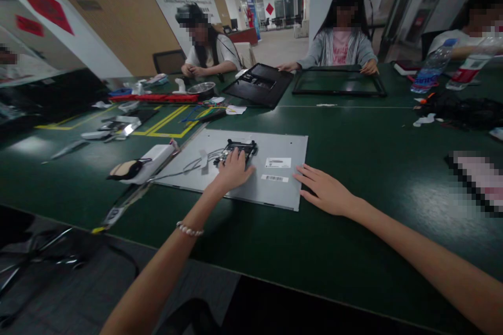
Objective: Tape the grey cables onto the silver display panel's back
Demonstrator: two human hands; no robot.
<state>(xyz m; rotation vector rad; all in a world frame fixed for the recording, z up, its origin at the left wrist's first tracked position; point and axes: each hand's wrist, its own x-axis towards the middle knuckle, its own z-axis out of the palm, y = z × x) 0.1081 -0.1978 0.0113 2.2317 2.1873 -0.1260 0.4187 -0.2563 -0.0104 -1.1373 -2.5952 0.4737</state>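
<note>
A flat silver display panel [275,193] lies on the green table, with two white labels on its right part. On the panel's middle sits a dark circuit board [247,147] with black corner brackets. My left hand [234,168] rests over the board, fingers stretched forward across it, hiding part of it. Grey cables [188,167] run from the board toward the left edge of the panel. My right hand [324,188] is open and flat, its fingertips at the panel's right edge.
Left of the panel lies a white box [155,159] with cables. Across the table, a person holds a black frame [340,93] and touches a black back cover [255,86]. Bottles [434,65] stand at the right, near black cables [459,110]. A phone [477,178] lies at far right.
</note>
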